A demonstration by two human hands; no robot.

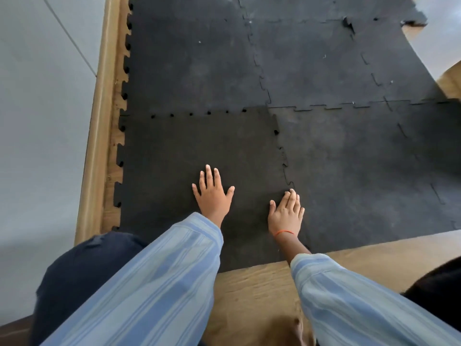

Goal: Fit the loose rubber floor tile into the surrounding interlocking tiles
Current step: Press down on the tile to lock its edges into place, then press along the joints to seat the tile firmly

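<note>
The loose black rubber tile point(199, 143) lies at the near left of the black mat, its toothed edges meeting the far tile point(194, 63) and the right tile point(349, 166). Small gaps show along its far seam and at the top of its right seam. My left hand point(213, 193) rests flat on the loose tile with fingers spread, holding nothing. My right hand point(287, 213) lies flat near the tile's right seam, fingertips touching the jigsaw joint there.
A wooden floor strip point(112, 136) and skirting run along the mat's left edge beside a grey wall point(45, 108). Bare wooden floor point(257, 283) lies in front of the mat. A torn tile corner point(349, 24) lifts at the far right. My knee point(82, 265) is at the near left.
</note>
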